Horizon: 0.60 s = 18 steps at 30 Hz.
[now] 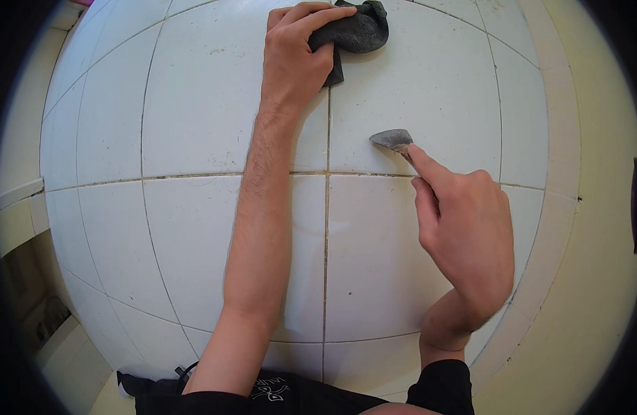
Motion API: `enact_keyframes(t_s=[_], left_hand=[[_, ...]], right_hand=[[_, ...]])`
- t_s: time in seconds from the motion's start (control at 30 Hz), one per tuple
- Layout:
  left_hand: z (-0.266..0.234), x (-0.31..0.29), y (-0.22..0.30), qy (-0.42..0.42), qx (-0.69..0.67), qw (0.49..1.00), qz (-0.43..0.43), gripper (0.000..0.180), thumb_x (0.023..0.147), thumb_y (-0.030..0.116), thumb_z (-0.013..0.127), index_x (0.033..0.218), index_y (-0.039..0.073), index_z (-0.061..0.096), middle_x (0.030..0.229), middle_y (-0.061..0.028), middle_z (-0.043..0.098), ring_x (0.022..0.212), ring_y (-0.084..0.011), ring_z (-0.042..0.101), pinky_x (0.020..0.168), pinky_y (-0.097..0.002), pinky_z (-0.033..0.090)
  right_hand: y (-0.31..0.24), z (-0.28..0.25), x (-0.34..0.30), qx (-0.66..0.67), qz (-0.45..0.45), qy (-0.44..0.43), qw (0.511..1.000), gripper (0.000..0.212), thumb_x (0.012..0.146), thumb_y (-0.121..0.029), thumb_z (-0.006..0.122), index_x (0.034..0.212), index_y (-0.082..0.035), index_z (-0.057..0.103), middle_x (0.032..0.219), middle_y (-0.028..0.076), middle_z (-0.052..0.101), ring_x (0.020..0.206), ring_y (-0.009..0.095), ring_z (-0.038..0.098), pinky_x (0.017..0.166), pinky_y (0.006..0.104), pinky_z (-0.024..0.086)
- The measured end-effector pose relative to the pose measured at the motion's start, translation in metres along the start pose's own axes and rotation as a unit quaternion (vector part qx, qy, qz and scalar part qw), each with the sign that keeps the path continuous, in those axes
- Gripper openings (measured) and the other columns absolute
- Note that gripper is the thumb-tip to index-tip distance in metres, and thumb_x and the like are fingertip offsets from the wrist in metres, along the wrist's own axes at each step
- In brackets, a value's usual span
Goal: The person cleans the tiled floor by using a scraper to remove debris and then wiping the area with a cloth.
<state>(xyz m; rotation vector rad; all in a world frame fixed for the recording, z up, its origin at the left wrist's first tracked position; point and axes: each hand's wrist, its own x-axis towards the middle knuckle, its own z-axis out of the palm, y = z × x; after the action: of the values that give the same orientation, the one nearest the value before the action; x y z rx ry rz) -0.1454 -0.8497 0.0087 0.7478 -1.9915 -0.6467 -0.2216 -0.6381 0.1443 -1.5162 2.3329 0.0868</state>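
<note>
At the far end of my reach, my left hand is closed around a dark grey cloth. Part of the cloth bulges out to the right of the fingers, and a flap hangs below them. Lower and to the right, my right hand grips a small scraper with a grey metal blade. The index finger lies stretched along it up to the blade, which points left over a white tile. Its handle is hidden inside the hand.
Large white tiles with dark grout lines spread under both hands. Small yellowish specks dot some tiles. A pale border strip runs down the right side, beside a cream surface. An open recess shows at lower left.
</note>
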Motion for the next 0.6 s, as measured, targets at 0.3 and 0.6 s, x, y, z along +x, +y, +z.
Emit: enact_keyframes(t_s=[0.3, 0.6], left_hand=[[-0.001, 0.0, 0.001, 0.0, 0.001, 1.0, -0.002, 0.058, 0.074, -0.012, 0.058, 0.116, 0.021, 0.079, 0.116, -0.0008, 0.073, 0.109, -0.0239, 0.059, 0.099, -0.0321, 0.052], [0.0, -0.001, -0.001, -0.001, 0.01, 1.0, 0.001, 0.059, 0.074, -0.012, 0.057, 0.117, 0.023, 0.079, 0.118, -0.0017, 0.072, 0.111, -0.0241, 0.059, 0.103, -0.0324, 0.051]], right_hand=[[-0.001, 0.009, 0.002, -0.034, -0.001, -0.003, 0.999, 0.039, 0.09, -0.011, 0.063, 0.128, -0.006, 0.069, 0.061, 0.015, 0.062, 0.057, 0.033, 0.064, 0.056, 0.0433, 0.05], [-0.001, 0.008, -0.005, -0.036, 0.008, 0.017, 0.999, 0.034, 0.095, -0.012, 0.06, 0.128, -0.014, 0.07, 0.057, 0.014, 0.057, 0.051, 0.032, 0.054, 0.053, 0.0438, 0.043]])
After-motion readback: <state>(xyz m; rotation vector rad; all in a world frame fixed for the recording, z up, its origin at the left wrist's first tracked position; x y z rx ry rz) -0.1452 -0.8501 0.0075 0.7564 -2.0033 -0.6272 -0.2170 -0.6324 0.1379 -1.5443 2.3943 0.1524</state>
